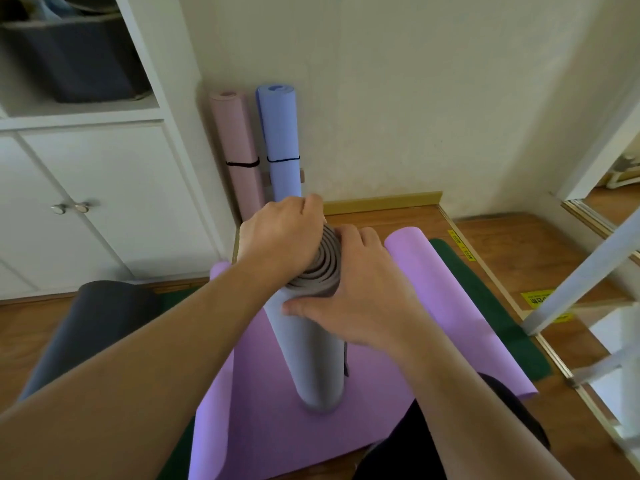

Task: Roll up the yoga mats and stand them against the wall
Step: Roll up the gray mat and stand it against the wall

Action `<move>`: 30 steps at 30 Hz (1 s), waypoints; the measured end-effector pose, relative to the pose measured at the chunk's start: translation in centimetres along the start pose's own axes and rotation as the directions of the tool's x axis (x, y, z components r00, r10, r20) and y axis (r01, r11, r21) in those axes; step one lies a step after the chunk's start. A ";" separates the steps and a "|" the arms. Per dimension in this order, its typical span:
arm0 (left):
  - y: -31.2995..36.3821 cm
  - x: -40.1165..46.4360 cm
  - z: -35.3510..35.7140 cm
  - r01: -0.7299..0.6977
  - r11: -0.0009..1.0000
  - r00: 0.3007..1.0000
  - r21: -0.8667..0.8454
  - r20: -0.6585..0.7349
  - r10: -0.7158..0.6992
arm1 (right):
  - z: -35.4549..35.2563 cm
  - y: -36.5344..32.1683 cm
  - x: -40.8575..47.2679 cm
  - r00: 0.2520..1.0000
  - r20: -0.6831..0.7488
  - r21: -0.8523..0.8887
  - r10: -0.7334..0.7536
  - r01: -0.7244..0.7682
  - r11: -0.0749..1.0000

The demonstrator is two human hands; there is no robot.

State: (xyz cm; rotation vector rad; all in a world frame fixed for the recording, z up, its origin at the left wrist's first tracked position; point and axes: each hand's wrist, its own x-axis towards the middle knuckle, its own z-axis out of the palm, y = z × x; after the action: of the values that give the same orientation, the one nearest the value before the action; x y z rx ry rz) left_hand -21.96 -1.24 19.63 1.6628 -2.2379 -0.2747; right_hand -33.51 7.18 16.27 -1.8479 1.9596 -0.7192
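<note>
Head view: looked down past both forearms at a corner of a room with a wood floor (540,251)
Cabinet: white cabinet (104,188) stood on the left, two round knobs on its doors, a dark bin (72,60) on the open shelf above
Wall: pale wall (415,98) ran behind, with a yellowish skirting strip at its foot
Stood mats: pink roll (235,147) and blue roll (280,140) were upright side by side against the wall, next to the cabinet, each with a thin black band around it
Path: the two rolls filled the spot nearest the cabinet; bare wall lay to their right
Floor mats: purple mat (450,306) lay flat under the person, its far end curled up; a green mat (498,306) showed beneath it on the right; a dark grey mat (90,323) lay to the left
Right side: a white frame (588,265) and a metal floor track edged the view
Grey roll: grey roll (311,351) stood on end on the purple mat, long axis near vertical, spiral end facing up toward the camera, a dark strap hanging down its right side
Left hand: left hand (280,237) was curled over the far rim of the roll's top
Right hand: right hand (363,289) clasped the upper part of the roll, thumb across its near face, fingers round the right side
</note>
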 end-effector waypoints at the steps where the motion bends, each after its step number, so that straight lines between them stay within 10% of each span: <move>1: 0.1 0.0 -0.2 0.063 0.986 0.998 -0.157 0.026 -0.060 | -0.1 0.3 0.2 0.999 -0.029 0.038 0.014 -0.013 0.999; 8: -3.7 0.7 -2.4 0.290 0.476 0.928 -0.830 0.365 0.071 | -0.9 3.3 0.6 0.990 -0.135 0.200 0.031 -0.004 0.980; 11: -5.8 -0.9 -1.6 0.173 0.619 0.815 -0.766 0.464 0.346 | -1.1 4.4 1.3 0.987 -0.159 0.271 0.033 0.012 0.963; 16: -3.1 -1.7 0.5 -0.078 0.811 0.955 -0.580 0.190 0.228 | -1.6 5.6 1.5 0.977 -0.213 0.337 0.033 0.041 0.941; 23: 4.0 0.1 0.2 -0.268 0.848 0.944 -0.457 0.054 0.327 | -7.2 10.4 0.5 0.967 -0.235 0.457 0.094 0.024 0.889; 30: 10.5 0.3 11.6 -0.318 0.804 0.808 -0.502 0.301 0.507 | -3.7 24.2 -5.7 0.945 -0.073 0.679 0.318 -0.187 0.710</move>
State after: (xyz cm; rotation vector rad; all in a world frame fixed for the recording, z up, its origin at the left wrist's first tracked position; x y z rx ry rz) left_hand -35.73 1.06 12.60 0.8904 -2.5297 -1.0145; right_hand -54.79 13.77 4.72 -1.0794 1.6777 -1.3262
